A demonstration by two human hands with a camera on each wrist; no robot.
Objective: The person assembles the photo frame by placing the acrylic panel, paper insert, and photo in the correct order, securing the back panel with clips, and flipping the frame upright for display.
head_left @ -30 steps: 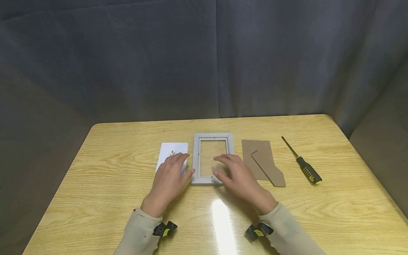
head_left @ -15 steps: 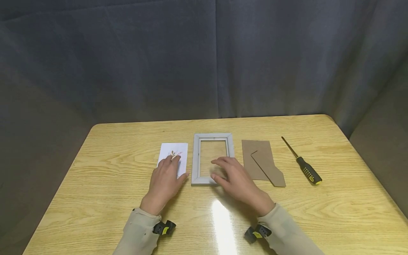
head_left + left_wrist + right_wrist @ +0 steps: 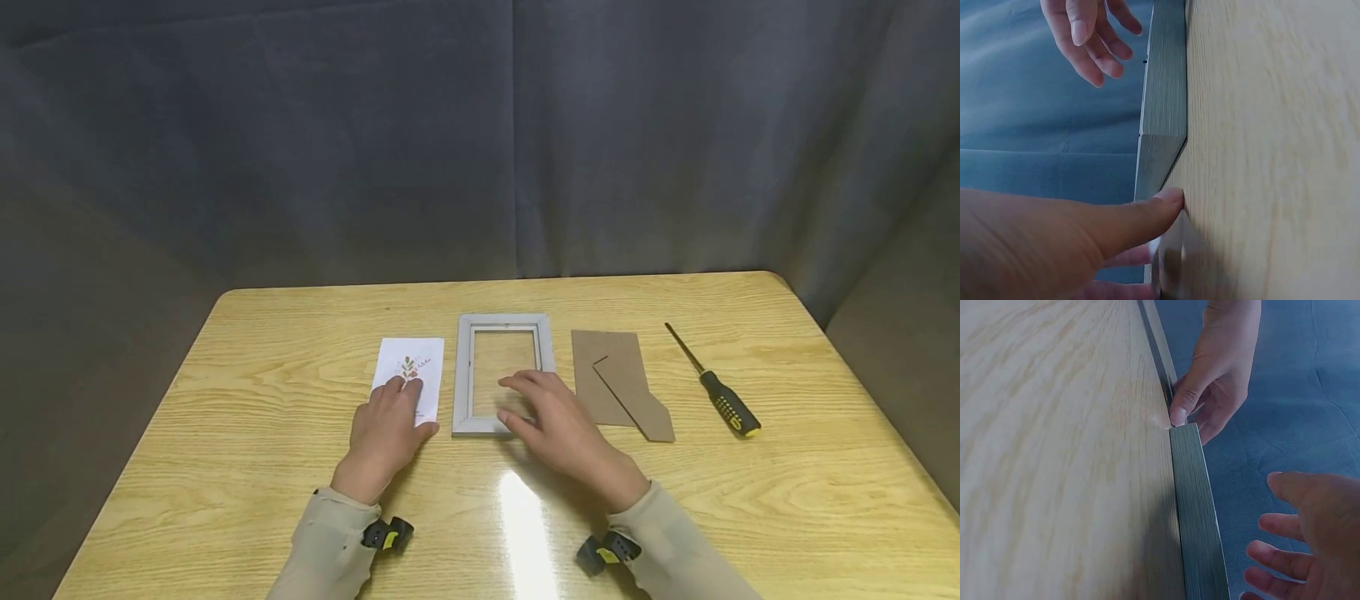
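A white card [image 3: 426, 354] with a small printed flower sprig lies on the table at left. My left hand [image 3: 386, 433] is over its lower part, fingers on its face and thumb at its lower right corner, pinching it; the left wrist view shows the card [image 3: 1171, 256] bowed near the thumb. A grey picture frame [image 3: 462, 375] with an open middle lies flat beside it. Above the frame's lower right part hovers my right hand [image 3: 566, 429], fingers loosely bent and holding nothing. The right wrist view shows it apart from the frame [image 3: 1194, 500].
Right of the frame lies a brown backing board [image 3: 626, 354] with an angled stand leg. Farther right is a screwdriver [image 3: 726, 402] with a black and yellow handle. The wooden table [image 3: 262, 358] ends at a dark curtain [image 3: 375, 167].
My left hand has moved slightly left and down from the gap beside the frame onto the card, its thumb coming to the card's corner. The right hand has barely moved.
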